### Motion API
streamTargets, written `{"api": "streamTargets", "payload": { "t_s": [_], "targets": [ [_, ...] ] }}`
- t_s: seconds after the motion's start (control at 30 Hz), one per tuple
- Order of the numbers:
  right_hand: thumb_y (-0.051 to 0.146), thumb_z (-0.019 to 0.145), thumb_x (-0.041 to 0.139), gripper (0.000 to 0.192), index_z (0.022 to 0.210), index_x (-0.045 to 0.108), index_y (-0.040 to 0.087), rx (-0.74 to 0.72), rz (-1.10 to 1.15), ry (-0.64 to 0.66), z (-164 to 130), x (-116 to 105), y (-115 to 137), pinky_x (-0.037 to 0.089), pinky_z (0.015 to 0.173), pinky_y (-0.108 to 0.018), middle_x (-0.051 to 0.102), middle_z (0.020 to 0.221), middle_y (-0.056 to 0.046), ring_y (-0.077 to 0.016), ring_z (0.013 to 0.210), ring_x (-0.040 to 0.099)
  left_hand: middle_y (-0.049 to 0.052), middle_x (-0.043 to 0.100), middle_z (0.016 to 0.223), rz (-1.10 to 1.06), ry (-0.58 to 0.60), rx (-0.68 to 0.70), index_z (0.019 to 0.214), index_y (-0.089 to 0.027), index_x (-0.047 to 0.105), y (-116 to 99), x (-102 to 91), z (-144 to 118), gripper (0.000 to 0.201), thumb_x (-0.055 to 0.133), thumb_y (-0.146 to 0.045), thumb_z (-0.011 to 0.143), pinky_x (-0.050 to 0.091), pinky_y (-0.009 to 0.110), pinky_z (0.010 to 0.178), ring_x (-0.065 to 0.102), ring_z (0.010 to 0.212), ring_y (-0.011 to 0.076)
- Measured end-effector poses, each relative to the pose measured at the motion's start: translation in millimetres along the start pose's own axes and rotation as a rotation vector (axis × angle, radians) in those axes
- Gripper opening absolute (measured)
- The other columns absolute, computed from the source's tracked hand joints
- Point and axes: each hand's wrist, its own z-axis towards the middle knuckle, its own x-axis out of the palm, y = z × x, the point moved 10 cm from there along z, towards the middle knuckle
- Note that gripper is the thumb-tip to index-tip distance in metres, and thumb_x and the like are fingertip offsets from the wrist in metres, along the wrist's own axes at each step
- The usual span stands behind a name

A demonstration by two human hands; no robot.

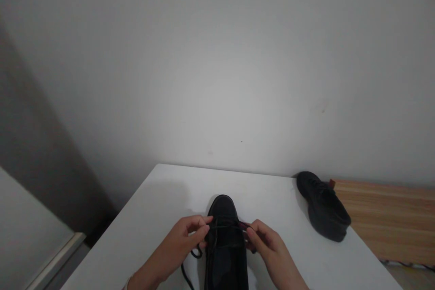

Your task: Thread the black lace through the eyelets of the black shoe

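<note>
Head view looks down on a white surface (142, 231) set against a plain pale wall, with a black shoe (224, 240) lying in the near middle of it, toe pointing away from the person and heel toward the bottom edge, so its long axis runs straight out from the body. The left hand (183, 240) sits on the shoe's left flank and the right hand (268, 244) on its right flank, each at about the same depth, so neither is clearly nearer; the shoe lies directly between them. The fingers (199, 231) of the left hand are drawn narrow, pinched on a strand of the dark lace (227, 225), which runs taut across the top of the shoe to the right hand, whose fingers are likewise closed on its other end. A slack loop of lace hangs below the left hand and trails onto the surface. A second black shoe (322, 206) rests well apart at the far right corner, angled and tipped toward its side, touching neither hand. Beyond that edge shows a light wooden board (390, 217).
</note>
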Motion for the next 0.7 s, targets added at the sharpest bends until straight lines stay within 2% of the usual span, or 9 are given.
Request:
{"api": "streamTargets", "payload": {
  "t_s": [0.07,0.13,0.27,0.33,0.4,0.47,0.53,0.6,0.7],
  "targets": [
    [0.069,0.072,0.072,0.054,0.062,0.053,0.020,0.036,0.079,-0.002,1,-3,-6,0.045,0.061,-0.028,0.051,0.060,0.002,-0.0149,0.062,0.049,0.014,0.075,0.102,-0.036,0.015,-0.029,0.069,-0.018,0.062,3,0.4,2,0.045,0.069,-0.061,0.079,0.056,0.038,0.083,0.059,0.121,0.0351],
    [0.067,0.072,0.075,0.053,0.064,0.054,0.019,0.088,0.200,0.015,2,-3,-15,0.046,0.064,-0.027,0.059,0.066,-0.001,-0.0149,0.065,0.053,0.014,0.075,0.105,-0.059,0.018,-0.066,0.073,-0.017,0.062,8,-1.7,3,0.045,0.069,-0.061,0.079,0.057,0.036,0.079,0.060,0.120,0.0335],
    [0.059,0.075,0.078,0.047,0.071,0.059,0.017,0.142,0.409,0.056,4,-1,-30,0.052,0.084,-0.036,0.071,0.088,-0.009,-0.0203,0.084,0.064,0.017,0.072,0.120,-0.139,0.017,-0.115,0.077,-0.017,0.061,18,-8.8,5,0.045,0.070,-0.061,0.079,0.058,0.031,0.075,0.060,0.122,0.0321],
    [0.057,0.076,0.079,0.045,0.073,0.061,0.016,0.150,0.441,0.061,4,-2,-35,0.052,0.089,-0.040,0.073,0.095,-0.012,-0.0227,0.089,0.067,0.018,0.070,0.126,-0.181,0.020,-0.119,0.080,-0.016,0.062,21,-11.2,5,0.045,0.071,-0.061,0.079,0.057,0.031,0.075,0.060,0.122,0.0321],
    [0.055,0.076,0.079,0.044,0.074,0.063,0.015,0.154,0.455,0.058,5,-3,-38,0.052,0.090,-0.041,0.075,0.098,-0.014,-0.0238,0.091,0.068,0.018,0.070,0.124,-0.197,0.013,-0.121,0.083,-0.016,0.065,24,-13.2,5,0.046,0.071,-0.060,0.079,0.057,0.032,0.076,0.062,0.119,0.0320],
    [0.055,0.076,0.080,0.043,0.074,0.065,0.014,0.157,0.463,0.045,4,-5,-41,0.051,0.092,-0.042,0.075,0.102,-0.015,-0.0246,0.093,0.069,0.015,0.074,0.111,-0.195,0.004,-0.113,0.084,-0.015,0.067,26,-15.0,5,0.044,0.071,-0.059,0.079,0.056,0.032,0.077,0.067,0.107,0.0282],
    [0.054,0.074,0.081,0.043,0.072,0.066,0.014,0.160,0.444,0.004,4,-11,-45,0.052,0.092,-0.041,0.074,0.108,-0.015,-0.0258,0.098,0.069,0.009,0.074,0.090,-0.182,0.018,-0.107,0.078,-0.014,0.066,29,-15.6,5,0.043,0.070,-0.056,0.082,0.054,0.029,0.073,0.069,0.083,0.0196],
    [0.054,0.074,0.082,0.042,0.073,0.069,0.014,0.156,0.373,-0.058,5,-23,-50,0.054,0.085,-0.036,0.073,0.115,-0.015,-0.0239,0.094,0.069,0.001,0.065,0.067,-0.181,0.071,-0.109,0.073,-0.015,0.061,33,-14.9,4,0.042,0.068,-0.055,0.085,0.049,0.023,0.060,0.061,0.058,0.0112],
    [0.055,0.073,0.081,0.042,0.078,0.074,0.014,0.117,0.290,-0.152,7,-48,-54,0.051,0.063,-0.025,0.072,0.112,-0.012,-0.0138,0.070,0.062,-0.009,0.048,0.049,-0.268,0.150,-0.099,0.087,-0.017,0.060,39,-22.4,0,0.034,0.070,-0.050,0.086,0.037,0.018,0.047,0.041,0.042,0.0062]
  ]
}}
